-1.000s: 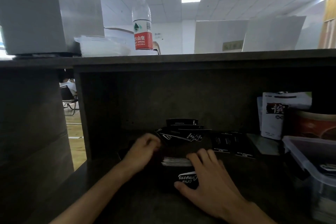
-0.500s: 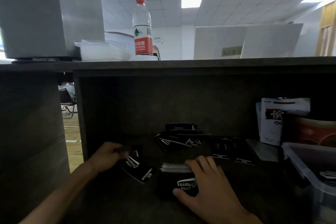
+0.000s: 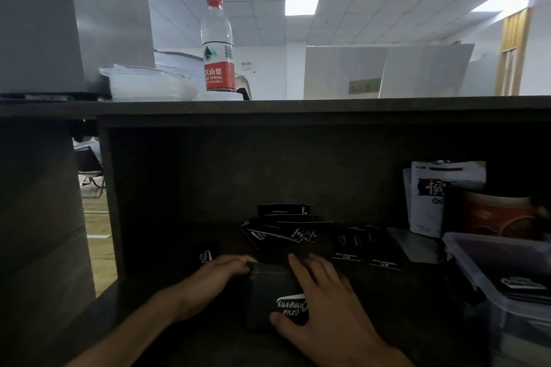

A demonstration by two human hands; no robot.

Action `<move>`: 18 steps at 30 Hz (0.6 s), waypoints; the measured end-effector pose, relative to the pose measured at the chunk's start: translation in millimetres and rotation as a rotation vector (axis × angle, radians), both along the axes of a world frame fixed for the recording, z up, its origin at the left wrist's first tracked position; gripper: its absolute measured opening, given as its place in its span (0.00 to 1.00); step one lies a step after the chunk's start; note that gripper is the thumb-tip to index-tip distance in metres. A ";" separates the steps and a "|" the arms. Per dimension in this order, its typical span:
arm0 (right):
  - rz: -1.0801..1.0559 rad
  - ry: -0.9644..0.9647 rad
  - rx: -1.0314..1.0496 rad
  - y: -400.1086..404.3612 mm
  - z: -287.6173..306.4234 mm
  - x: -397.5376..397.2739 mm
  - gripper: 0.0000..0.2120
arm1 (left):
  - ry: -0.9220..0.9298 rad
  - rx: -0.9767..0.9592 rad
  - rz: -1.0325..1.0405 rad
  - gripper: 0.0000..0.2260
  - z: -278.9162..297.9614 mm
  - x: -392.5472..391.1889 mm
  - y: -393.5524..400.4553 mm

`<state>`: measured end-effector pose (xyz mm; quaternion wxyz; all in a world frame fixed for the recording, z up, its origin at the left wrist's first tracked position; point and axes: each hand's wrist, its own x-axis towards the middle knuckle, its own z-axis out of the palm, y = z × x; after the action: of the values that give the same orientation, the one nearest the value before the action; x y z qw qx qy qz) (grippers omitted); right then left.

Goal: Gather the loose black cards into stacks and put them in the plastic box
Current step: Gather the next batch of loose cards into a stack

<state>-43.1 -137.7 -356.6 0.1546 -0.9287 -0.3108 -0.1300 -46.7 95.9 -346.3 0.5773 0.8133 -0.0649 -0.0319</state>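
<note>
A: Obs., widest first. Dark shelf under a counter; plastic box sits at the far right edge, open side up, some cards already inside.

B: Loose cards?

A: A fanned pile lies at the back, directly beyond the hands. A second spread lies right of it, between pile and box. One stray card lies just left of the left hand.

B: And the stack?

A: Stack lies centred between both hands, long axis running away from the body.

B: Hands?

A: Right hand holds the stack, thumb at the near edge, fingers across the top toward the far edge. Left hand touches the stack's far left corner, fingers curled; whether it pinches a card, cannot tell.

B: Judgement?

A: Right hand is nearer the box; the shelf to its right looks open for a carry. The box rim must be cleared.
</note>
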 end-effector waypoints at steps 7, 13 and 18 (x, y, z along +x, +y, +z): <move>0.037 -0.010 0.024 -2.7 6.5 -4.8 0.37 | -0.257 0.499 0.435 0.13 22.6 46.9 62.1; 0.064 -0.036 0.057 -2.6 5.2 -7.4 0.36 | 0.083 0.602 0.332 0.30 -0.1 45.7 94.9; 0.051 -0.045 0.046 -1.4 6.3 -8.3 0.35 | 0.086 0.652 0.300 0.32 4.8 50.3 96.8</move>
<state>-51.4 -139.0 -350.4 0.1720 -0.9135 -0.3348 -0.1542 3.6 192.7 -341.4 0.2880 0.9531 0.0929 0.0000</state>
